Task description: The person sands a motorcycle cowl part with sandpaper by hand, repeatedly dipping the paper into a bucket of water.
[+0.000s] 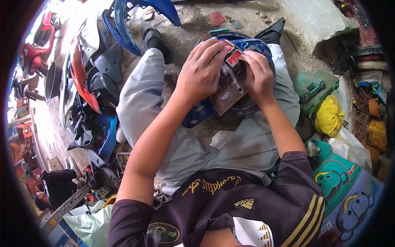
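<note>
Between the knees, a glossy blue plastic panel (247,43) rests over a dark round tub (249,110). Both my hands meet above it at a small red-and-white piece (233,59), which looks like a sticker or packet. My left hand (202,68) curls its fingers over the left side of this piece. My right hand (259,74) pinches its right edge between thumb and fingers. Just below the hands lies a brownish flat part with a dark mesh area (226,96) and pale smears.
Blue fairing parts (123,33) and a red-orange panel (80,78) lie on the left. On the right are a green case (317,88), a yellow bag (330,115) and a teal box (335,177). Another person (59,185) is at the far lower left.
</note>
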